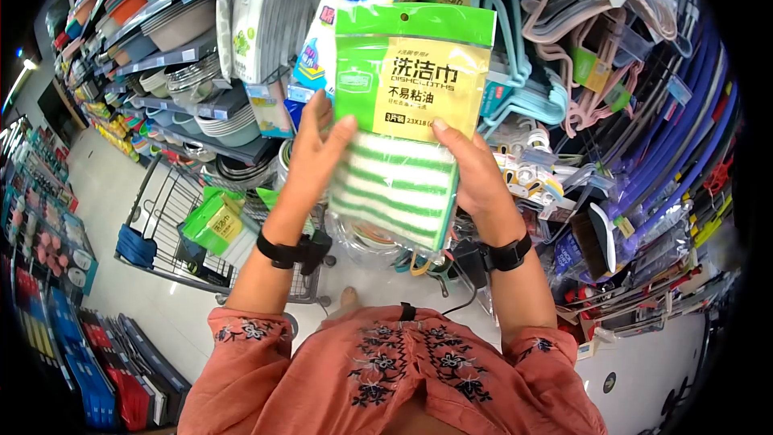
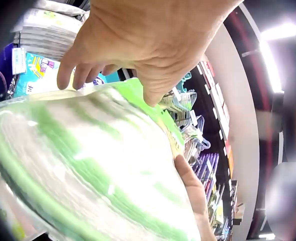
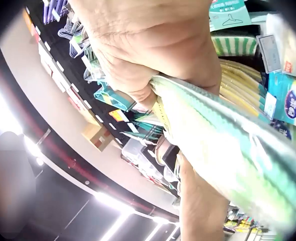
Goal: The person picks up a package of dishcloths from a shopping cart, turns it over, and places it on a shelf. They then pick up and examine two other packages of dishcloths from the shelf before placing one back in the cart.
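Observation:
A flat clear pack of green-and-white striped dishcloths (image 1: 390,181) with a green and yellow header faces the person, held upright before the shelves. My right hand (image 1: 481,177) grips its right edge, thumb on the front and fingers behind; the right wrist view shows the pack (image 3: 223,145) pinched in that hand (image 3: 153,45). At the left edge is my left hand (image 1: 312,153), its thumb against the header and its fingers out beside the pack. In the left wrist view, the left hand (image 2: 143,45) has its fingers spread apart from its thumb over the pack (image 2: 87,150).
A wire shopping cart (image 1: 173,213) at lower left holds a similar green pack (image 1: 216,225). Shelves carry bowls (image 1: 179,26), a blue pack (image 1: 318,52) and hangers (image 1: 511,56). Brooms and a brush (image 1: 592,242) hang at right. Pale floor (image 1: 105,141) shows at left.

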`<state>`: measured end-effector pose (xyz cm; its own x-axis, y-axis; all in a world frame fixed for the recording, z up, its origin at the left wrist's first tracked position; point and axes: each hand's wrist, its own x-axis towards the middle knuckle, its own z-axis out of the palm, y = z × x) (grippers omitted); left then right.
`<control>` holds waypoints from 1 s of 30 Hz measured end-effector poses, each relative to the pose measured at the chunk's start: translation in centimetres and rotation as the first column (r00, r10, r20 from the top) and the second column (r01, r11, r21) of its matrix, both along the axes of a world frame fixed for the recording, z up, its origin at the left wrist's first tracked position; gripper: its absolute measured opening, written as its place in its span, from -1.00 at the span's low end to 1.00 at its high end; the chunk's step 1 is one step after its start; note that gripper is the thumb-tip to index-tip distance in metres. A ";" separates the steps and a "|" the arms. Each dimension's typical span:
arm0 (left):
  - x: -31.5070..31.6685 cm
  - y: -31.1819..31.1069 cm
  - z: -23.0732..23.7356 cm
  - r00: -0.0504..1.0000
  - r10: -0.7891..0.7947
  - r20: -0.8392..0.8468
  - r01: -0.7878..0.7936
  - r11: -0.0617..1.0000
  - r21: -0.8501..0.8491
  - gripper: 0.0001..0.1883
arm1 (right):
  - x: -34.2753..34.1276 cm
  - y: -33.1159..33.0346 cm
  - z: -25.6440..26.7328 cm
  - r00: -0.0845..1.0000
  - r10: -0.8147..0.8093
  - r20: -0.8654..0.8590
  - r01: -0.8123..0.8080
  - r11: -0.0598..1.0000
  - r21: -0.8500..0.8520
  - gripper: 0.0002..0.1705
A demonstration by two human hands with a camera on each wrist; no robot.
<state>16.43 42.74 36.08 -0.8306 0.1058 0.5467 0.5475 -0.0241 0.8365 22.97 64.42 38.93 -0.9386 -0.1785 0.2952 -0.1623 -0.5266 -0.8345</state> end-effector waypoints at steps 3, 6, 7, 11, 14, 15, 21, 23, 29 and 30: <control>0.4 -0.8 2.9 0.963 -0.172 0.205 0.175 0.985 0.008 -0.28 | 0.1 0.9 0.7 0.999 0.030 0.017 -0.029 0.998 -0.057 -0.52; -0.2 -0.2 3.7 0.945 -0.248 0.212 0.242 0.969 0.056 -0.40 | 0.1 1.4 1.3 1.000 0.018 0.025 -0.016 0.997 -0.072 -0.53; -0.2 0.3 3.9 0.952 -0.266 0.148 0.254 0.962 0.095 -0.50 | 0.0 1.6 1.4 0.999 0.002 0.034 0.000 0.998 -0.062 -0.53; -1.0 0.7 4.5 0.941 -0.321 0.110 0.306 0.942 0.139 -0.57 | -0.3 2.4 2.4 0.999 -0.014 0.034 0.015 1.000 -0.022 -0.55; -1.2 0.9 5.5 0.943 -0.316 0.105 0.296 0.940 0.167 -0.59 | -0.5 2.8 2.6 0.994 -0.106 0.006 0.105 0.989 0.103 -0.57; -0.8 0.9 6.0 0.952 -0.292 0.088 0.270 0.942 0.197 -0.62 | -0.9 3.0 3.0 0.988 -0.148 -0.039 0.152 0.976 0.153 -0.56; -4.2 0.4 9.5 0.969 -0.228 -0.090 0.244 0.939 0.241 -0.59 | -1.5 2.2 8.3 0.770 -0.352 -0.532 0.558 0.777 0.294 -0.32; -5.2 0.5 12.1 0.950 -0.248 -0.188 0.288 0.930 0.227 -0.48 | -1.4 1.8 11.1 0.708 -0.353 -0.612 0.604 0.752 0.264 -0.24; -8.3 0.1 21.4 0.891 -0.238 -0.387 0.281 0.958 0.056 -0.21 | -3.4 1.7 19.1 0.517 -0.354 -0.779 0.737 0.648 0.194 -0.23; -9.0 0.2 23.1 0.872 -0.246 -0.423 0.288 0.957 0.039 -0.19 | -4.5 2.0 20.1 0.462 -0.342 -0.818 0.781 0.595 0.191 -0.28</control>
